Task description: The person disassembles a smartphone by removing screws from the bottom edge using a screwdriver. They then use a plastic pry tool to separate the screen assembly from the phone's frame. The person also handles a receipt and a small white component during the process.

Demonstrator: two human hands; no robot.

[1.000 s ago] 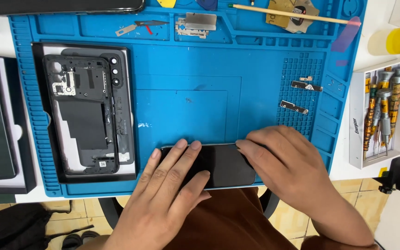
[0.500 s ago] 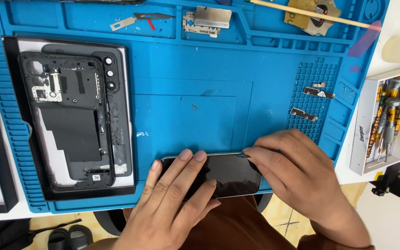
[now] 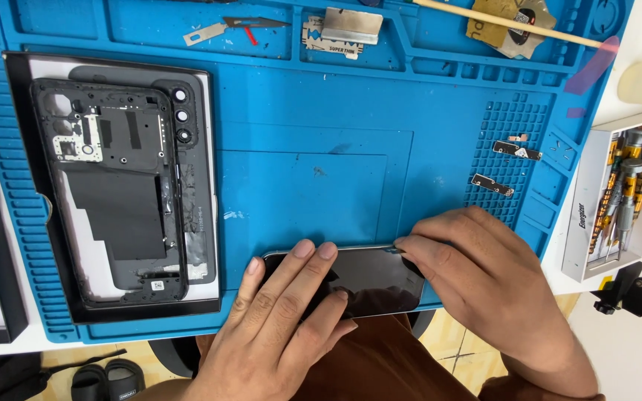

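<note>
Phone [image 3: 369,278] lies screen-up at 6 o'clock edge of blue mat [image 3: 313,171]. L hand [image 3: 280,327] flat, open, fingers pressing glass. R hand [image 3: 484,289] pinches phone's 3 o'clock end. Back cover [image 3: 124,189] at 9 o'clock.

A black phone [image 3: 369,278] lies flat, shiny screen up, at the near edge of the blue mat [image 3: 313,171], partly covered by two hands.

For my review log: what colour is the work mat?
Blue work mat, clearest in the head view.
</note>
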